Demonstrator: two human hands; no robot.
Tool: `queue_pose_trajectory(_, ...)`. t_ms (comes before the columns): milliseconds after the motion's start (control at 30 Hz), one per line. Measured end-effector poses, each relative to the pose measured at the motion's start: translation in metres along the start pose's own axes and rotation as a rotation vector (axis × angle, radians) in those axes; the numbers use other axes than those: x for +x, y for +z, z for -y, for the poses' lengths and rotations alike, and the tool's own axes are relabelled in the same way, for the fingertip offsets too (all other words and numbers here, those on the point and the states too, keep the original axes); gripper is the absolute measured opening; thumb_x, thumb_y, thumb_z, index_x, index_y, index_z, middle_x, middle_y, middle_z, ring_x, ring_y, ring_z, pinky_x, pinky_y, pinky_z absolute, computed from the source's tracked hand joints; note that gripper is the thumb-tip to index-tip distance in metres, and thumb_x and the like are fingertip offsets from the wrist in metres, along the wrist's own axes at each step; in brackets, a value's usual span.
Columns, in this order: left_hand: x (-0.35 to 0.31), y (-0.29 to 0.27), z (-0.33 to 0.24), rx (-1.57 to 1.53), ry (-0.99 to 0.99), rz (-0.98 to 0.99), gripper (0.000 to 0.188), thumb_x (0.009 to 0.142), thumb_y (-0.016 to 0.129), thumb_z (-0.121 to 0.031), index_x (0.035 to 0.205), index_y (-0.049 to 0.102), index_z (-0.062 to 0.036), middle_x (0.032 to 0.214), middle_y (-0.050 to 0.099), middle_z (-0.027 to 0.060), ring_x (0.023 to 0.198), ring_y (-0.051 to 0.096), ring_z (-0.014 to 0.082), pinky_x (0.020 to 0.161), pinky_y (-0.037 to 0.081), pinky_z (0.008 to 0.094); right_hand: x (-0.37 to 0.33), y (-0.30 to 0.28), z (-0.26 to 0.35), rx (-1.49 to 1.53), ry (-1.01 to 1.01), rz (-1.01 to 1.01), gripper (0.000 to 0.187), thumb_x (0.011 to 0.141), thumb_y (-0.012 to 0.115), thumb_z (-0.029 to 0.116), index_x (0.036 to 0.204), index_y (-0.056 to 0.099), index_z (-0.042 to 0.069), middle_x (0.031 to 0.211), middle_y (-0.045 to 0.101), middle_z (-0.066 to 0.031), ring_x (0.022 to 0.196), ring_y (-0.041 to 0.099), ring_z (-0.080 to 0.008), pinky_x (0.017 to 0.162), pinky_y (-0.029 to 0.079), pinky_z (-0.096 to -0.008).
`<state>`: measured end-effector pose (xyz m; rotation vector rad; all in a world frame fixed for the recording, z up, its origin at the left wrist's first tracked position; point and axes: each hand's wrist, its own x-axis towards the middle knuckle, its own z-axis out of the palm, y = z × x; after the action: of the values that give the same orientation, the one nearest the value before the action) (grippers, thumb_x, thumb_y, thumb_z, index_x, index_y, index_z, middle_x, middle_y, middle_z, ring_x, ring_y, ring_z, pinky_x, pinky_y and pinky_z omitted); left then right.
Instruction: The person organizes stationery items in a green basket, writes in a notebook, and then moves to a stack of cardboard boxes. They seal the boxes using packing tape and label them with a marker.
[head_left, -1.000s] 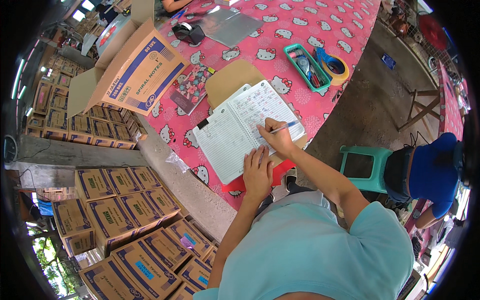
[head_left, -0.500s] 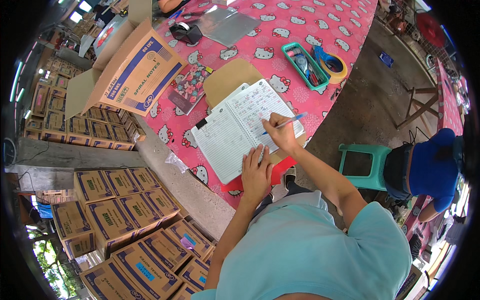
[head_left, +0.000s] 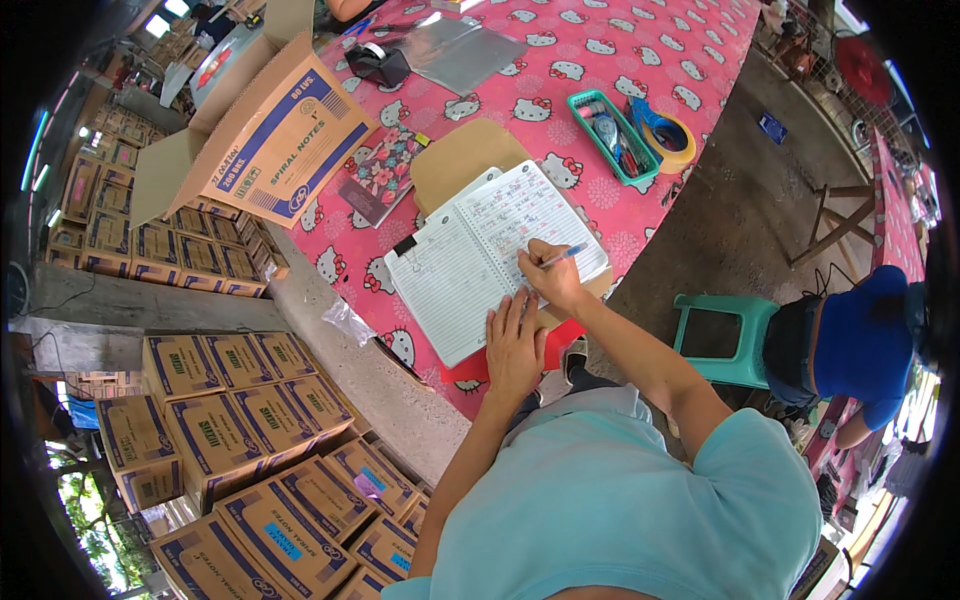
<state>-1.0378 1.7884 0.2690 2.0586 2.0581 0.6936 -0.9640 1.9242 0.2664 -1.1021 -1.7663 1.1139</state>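
While our left hand [head_left: 515, 345] lies flat and open on the white lined open notebook [head_left: 490, 255], our right hand [head_left: 552, 278] grips a blue pen [head_left: 560, 255] over its right page, on the pink patterned tabletop [head_left: 620, 60].

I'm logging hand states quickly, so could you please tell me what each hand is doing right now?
Left hand: open, fingers flat on the open lined notebook.
Right hand: closed around a blue pen, tip on the notebook page.
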Motion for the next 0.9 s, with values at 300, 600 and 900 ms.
queue_pose_trajectory(300,0.000,-0.003,-0.002,-0.026,-0.004,-0.005,0.057,0.085,0.056,-0.020,0.137,0.037,-0.0032,0.139,0.038,0.0138,0.124,0.036,0.0367,0.104,0.027,0.0536,-0.001,0.001,0.001,0.012,0.001,0.019,0.034,0.084,0.060,0.014,0.059,0.040,0.002,0.047,0.036,-0.0052,0.043,0.032,-0.0111,0.041,0.029,-0.0314)
queue_pose_trajectory(600,0.000,-0.001,-0.001,-0.023,-0.009,-0.013,0.058,0.083,0.058,-0.019,0.135,0.039,-0.0031,0.139,0.039,0.0134,0.123,0.038,0.0362,0.103,0.028,0.0543,0.000,0.004,0.002,0.002,-0.025,0.005,0.037,0.085,0.060,0.013,0.058,0.037,0.002,0.048,0.033,-0.0031,0.045,0.028,-0.0096,0.042,0.025,-0.0311)
queue_pose_trajectory(900,-0.001,-0.010,-0.005,-0.019,-0.012,-0.029,0.057,0.082,0.060,-0.018,0.134,0.042,-0.0053,0.138,0.039,0.0148,0.122,0.038,0.0360,0.103,0.028,0.0534,0.015,-0.026,-0.023,0.654,0.286,-0.038,0.020,0.081,0.061,0.010,0.067,0.047,0.007,0.057,0.049,-0.0054,0.048,0.041,-0.0145,0.046,0.035,-0.0312)
